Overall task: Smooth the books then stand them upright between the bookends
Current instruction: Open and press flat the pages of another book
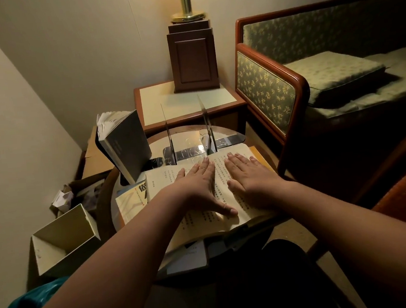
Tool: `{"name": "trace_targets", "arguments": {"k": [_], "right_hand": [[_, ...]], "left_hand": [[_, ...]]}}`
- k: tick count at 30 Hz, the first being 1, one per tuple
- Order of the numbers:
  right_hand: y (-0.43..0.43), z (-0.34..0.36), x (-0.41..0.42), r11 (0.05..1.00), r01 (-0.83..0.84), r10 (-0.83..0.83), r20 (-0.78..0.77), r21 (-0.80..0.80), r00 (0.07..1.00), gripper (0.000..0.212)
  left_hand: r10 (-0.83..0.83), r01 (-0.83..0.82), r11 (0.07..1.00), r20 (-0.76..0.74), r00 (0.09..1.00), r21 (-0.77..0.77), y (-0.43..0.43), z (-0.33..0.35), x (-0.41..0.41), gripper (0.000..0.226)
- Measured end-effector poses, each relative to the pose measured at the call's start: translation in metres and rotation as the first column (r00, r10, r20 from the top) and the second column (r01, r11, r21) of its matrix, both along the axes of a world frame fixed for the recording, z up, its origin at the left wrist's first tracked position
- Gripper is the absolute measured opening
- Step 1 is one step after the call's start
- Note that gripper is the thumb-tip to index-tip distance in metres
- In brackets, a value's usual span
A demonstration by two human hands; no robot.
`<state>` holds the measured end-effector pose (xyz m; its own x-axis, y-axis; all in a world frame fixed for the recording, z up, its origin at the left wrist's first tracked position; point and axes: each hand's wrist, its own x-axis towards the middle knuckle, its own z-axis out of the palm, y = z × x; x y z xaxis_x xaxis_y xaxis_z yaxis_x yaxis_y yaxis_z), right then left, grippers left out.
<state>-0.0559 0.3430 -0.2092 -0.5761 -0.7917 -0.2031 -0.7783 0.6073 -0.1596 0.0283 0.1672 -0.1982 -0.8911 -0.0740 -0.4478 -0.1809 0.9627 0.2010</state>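
An open book [165, 179] with printed pages lies flat on the round table [157, 143]. My left hand [200, 186] presses flat on its left page, fingers straight. My right hand [250, 176] presses flat on the right page beside it. Behind the book stand two clear bookends, the left one [169, 134] and the right one [208, 126], with nothing between them. A grey book [125, 146] stands upright and tilted left of the left bookend. A yellow-covered book [130, 202] lies under the open one, and more books [193, 255] lie at the table's near edge.
A side table [187, 101] with a lamp base [192, 56] stands behind the round table. A green upholstered sofa [313, 78] is at the right. An open cardboard box [64, 239] and crumpled paper [63, 198] sit at the left by the wall.
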Motion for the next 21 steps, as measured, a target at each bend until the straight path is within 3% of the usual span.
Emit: {"name": "trace_targets", "arguments": {"k": [8,16,21], "right_hand": [[0.025,0.002,0.019,0.998,-0.034,0.035,-0.005,0.055,0.999,0.07],[0.016,0.003,0.022,0.998,-0.051,0.051,-0.001,0.046,0.999,0.068],[0.01,0.001,0.02,0.998,-0.048,0.049,-0.014,0.044,0.999,0.068]], "left_hand": [[-0.015,0.015,0.998,0.0,1.0,0.055,-0.007,0.005,0.001,0.14],[0.123,-0.138,0.986,-0.158,0.98,-0.091,-0.053,0.006,0.019,0.09],[0.242,-0.267,0.963,-0.301,0.923,-0.046,-0.079,0.003,0.042,0.074]]}}
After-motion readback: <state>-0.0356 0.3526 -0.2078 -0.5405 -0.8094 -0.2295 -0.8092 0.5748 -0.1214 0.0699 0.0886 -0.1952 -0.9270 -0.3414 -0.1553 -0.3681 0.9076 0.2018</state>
